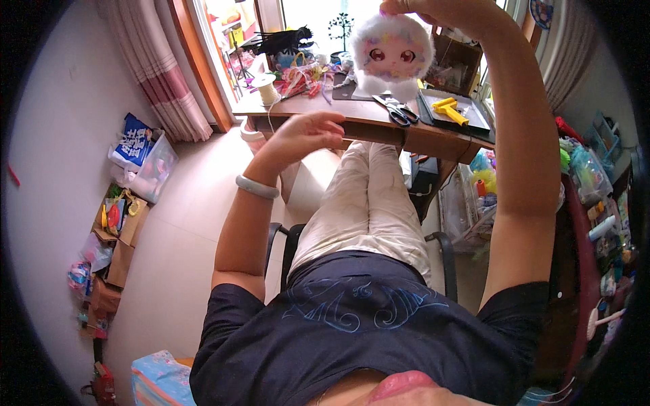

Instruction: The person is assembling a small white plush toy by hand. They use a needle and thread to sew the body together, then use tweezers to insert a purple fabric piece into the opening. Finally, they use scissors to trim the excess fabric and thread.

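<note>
My right hand (450, 12), partly cut off by the upper edge, is closed on the top of a fluffy white plush toy (393, 61). The plush hangs over the desk, its pastel face with big reddish eyes turned toward me. My left hand (308, 132) is raised before the desk's front edge. Its fingers are loosely bent and apart from the plush, and nothing shows in them. Dark-handled scissors (399, 115) lie on the desk below the plush. To their right, a yellow glue gun (449, 110) rests on a tray (479, 122).
A spool of cream cord (265, 89) stands at the left of the desk (298, 107), beside a heap of ribbons (308, 78). Cardboard boxes (122, 260) and a clear plastic bin (154, 168) line the left wall. Crowded shelves (602, 216) stand at the right.
</note>
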A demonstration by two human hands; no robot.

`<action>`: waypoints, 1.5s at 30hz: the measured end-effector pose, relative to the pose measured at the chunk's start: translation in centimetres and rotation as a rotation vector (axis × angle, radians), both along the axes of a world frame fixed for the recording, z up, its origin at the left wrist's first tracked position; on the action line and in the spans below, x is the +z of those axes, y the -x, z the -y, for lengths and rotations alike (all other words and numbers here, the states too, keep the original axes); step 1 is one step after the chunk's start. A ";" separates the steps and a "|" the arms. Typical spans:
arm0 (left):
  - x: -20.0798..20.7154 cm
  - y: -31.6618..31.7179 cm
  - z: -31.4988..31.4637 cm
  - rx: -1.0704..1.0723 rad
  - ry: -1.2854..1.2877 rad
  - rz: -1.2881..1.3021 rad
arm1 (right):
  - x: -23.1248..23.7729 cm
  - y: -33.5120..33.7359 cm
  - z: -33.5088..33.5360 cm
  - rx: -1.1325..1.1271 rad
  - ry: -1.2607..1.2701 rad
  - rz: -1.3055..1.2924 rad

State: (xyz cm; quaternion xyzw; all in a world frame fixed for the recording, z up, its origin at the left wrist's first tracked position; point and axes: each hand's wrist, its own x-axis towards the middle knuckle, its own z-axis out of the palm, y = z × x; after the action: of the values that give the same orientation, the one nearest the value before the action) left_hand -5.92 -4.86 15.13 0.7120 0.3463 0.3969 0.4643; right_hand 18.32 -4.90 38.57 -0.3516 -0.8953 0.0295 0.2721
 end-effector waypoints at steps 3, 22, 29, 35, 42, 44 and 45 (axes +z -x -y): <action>2.7 -0.1 1.1 0.139 -0.215 0.116 | -0.5 0.5 0.8 -0.021 0.105 -0.014; 12.3 -4.2 3.4 -0.054 -0.206 0.175 | -2.1 4.0 1.5 -0.127 0.205 0.024; 12.5 -3.7 2.5 -0.072 -0.191 0.187 | -3.8 1.8 -1.3 0.108 0.319 -0.277; 13.2 -2.2 2.2 -0.059 -0.229 0.207 | -9.2 -1.4 -3.5 0.188 0.402 -0.648; 13.2 -2.6 1.7 0.030 -0.229 0.208 | -16.4 1.5 -4.3 0.532 0.594 -0.981; 12.8 -2.7 1.4 0.058 -0.227 0.208 | -17.7 2.4 -4.0 0.547 0.631 -1.005; 12.5 -2.6 0.9 0.051 -0.227 0.212 | -18.0 2.8 -3.8 0.553 0.650 -1.018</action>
State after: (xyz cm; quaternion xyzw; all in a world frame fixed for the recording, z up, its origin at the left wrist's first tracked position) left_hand -3.35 -5.81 27.64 0.7052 0.2661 0.5181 0.4044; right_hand 15.51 -1.07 20.54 -0.1152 -0.6579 0.5290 0.5234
